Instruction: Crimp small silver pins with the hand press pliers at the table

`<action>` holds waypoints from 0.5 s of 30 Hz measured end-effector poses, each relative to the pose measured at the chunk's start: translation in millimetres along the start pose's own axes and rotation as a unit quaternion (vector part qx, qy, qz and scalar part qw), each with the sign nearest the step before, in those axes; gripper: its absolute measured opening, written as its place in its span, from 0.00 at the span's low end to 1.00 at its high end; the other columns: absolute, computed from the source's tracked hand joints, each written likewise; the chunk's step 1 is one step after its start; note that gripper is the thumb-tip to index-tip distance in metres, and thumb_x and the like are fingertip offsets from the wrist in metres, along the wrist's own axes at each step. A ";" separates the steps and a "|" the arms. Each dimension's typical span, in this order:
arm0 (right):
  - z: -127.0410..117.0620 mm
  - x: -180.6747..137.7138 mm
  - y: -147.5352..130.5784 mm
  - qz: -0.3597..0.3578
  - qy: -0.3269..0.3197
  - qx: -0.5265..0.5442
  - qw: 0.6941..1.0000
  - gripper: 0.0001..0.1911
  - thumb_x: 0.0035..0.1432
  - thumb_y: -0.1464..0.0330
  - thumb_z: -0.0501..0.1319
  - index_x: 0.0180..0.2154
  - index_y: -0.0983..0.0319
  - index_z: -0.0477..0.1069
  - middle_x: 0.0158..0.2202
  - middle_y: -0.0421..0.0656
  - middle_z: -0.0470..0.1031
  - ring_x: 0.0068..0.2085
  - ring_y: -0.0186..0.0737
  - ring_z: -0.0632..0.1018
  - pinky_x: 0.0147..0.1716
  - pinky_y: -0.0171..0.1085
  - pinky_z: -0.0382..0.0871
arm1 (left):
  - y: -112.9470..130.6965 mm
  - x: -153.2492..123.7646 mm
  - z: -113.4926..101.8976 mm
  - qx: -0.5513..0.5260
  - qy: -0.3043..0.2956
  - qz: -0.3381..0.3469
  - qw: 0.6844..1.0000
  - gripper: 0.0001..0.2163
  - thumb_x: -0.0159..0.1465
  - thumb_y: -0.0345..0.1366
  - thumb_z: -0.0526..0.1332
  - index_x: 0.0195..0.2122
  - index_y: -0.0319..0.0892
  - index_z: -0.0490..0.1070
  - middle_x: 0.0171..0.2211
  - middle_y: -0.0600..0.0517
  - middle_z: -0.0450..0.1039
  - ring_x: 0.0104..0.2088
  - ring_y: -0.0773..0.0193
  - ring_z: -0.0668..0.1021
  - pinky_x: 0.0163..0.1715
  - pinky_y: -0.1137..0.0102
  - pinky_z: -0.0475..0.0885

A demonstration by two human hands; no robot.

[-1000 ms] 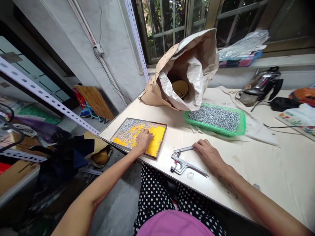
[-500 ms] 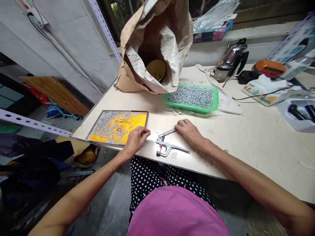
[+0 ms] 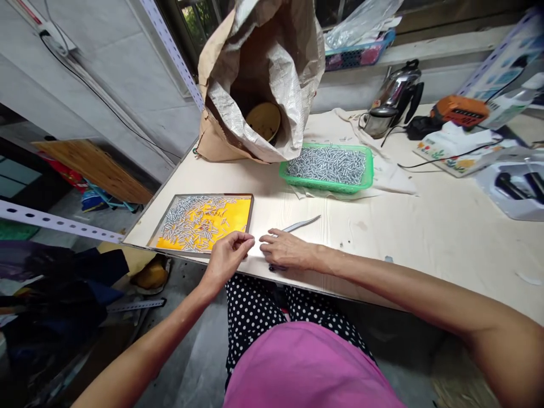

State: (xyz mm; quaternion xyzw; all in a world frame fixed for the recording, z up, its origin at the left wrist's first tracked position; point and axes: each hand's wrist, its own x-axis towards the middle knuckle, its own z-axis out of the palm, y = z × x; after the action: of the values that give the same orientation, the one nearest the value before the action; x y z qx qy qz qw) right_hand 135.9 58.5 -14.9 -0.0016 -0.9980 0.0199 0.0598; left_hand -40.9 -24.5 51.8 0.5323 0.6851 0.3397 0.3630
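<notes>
My left hand hovers at the table's front edge, just off the near right corner of a shallow tray. The tray has a yellow floor and holds several small metal pins. The left fingertips are pinched together; what they hold is too small to make out. My right hand lies right beside the left, fingers stretched towards it, resting on top of silver hand pliers. Only one handle of the pliers sticks out behind the hand.
A green basket full of metal pins stands further back, next to a big open paper sack with a yellow bowl inside. At the back right are a steel kettle, an orange device, cables and packages. The floor at left is cluttered.
My left hand left the tray and drew back to the table edge with its fingers pinched. My right hand slid left along the pliers, from the handle onto the head. The view tilted down.
</notes>
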 end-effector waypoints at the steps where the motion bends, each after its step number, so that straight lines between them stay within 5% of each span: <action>1: 1.1 3.0 -1.3 0.011 0.011 0.020 1.000 0.07 0.63 0.70 0.58 0.34 0.62 0.73 0.39 0.46 0.74 0.47 0.45 0.69 0.45 0.43 0.60 | 1.5 -4.0 -0.2 -0.013 0.002 -0.004 1.000 0.16 0.56 0.47 0.64 0.35 0.38 0.76 0.28 0.51 0.75 0.26 0.66 0.73 0.28 0.71 0.69; 4: -7.6 4.0 4.0 0.113 0.114 0.103 0.982 0.07 0.66 0.69 0.54 0.38 0.63 0.71 0.38 0.46 0.74 0.40 0.41 0.70 0.41 0.39 0.63 | 2.9 -12.0 -0.7 -0.042 0.012 -0.027 0.999 0.16 0.56 0.48 0.65 0.35 0.38 0.76 0.29 0.51 0.76 0.26 0.66 0.74 0.28 0.72 0.70; 7: -44.2 -13.5 28.9 0.257 0.278 0.124 0.917 0.10 0.68 0.70 0.51 0.39 0.63 0.70 0.37 0.46 0.74 0.39 0.39 0.71 0.40 0.38 0.64 | 1.9 -13.3 4.2 -0.055 -0.011 -0.051 0.997 0.16 0.54 0.48 0.66 0.34 0.39 0.77 0.29 0.52 0.76 0.24 0.67 0.74 0.27 0.72 0.69; 9: -75.4 -34.7 53.2 0.347 0.329 0.076 0.875 0.09 0.67 0.70 0.52 0.39 0.64 0.70 0.37 0.47 0.73 0.40 0.41 0.71 0.41 0.40 0.65 | -0.3 -10.9 12.7 -0.053 -0.035 -0.059 0.996 0.15 0.53 0.47 0.66 0.34 0.38 0.77 0.28 0.52 0.76 0.24 0.67 0.73 0.26 0.72 0.68; 12: -102.5 -69.6 79.2 0.486 0.323 -0.041 0.811 0.10 0.64 0.71 0.56 0.46 0.65 0.71 0.43 0.52 0.72 0.46 0.49 0.71 0.44 0.46 0.65 | -10.1 -3.2 30.6 -0.032 -0.054 -0.073 0.995 0.14 0.53 0.45 0.65 0.31 0.38 0.77 0.26 0.51 0.76 0.23 0.67 0.73 0.25 0.73 0.67; 15: -92.6 -92.0 62.1 0.513 0.241 -0.039 0.823 0.10 0.63 0.70 0.57 0.46 0.65 0.72 0.45 0.53 0.70 0.45 0.49 0.72 0.42 0.46 0.67 | -24.1 5.9 45.9 0.008 -0.062 -0.088 0.994 0.13 0.53 0.43 0.63 0.30 0.38 0.78 0.26 0.50 0.77 0.24 0.66 0.73 0.24 0.73 0.66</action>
State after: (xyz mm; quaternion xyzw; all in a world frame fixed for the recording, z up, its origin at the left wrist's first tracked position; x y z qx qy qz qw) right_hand 238.3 123.7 63.5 -0.5202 -0.8072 0.0078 0.2790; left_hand -14.2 -20.0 7.3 0.4926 0.7082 0.2672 0.4294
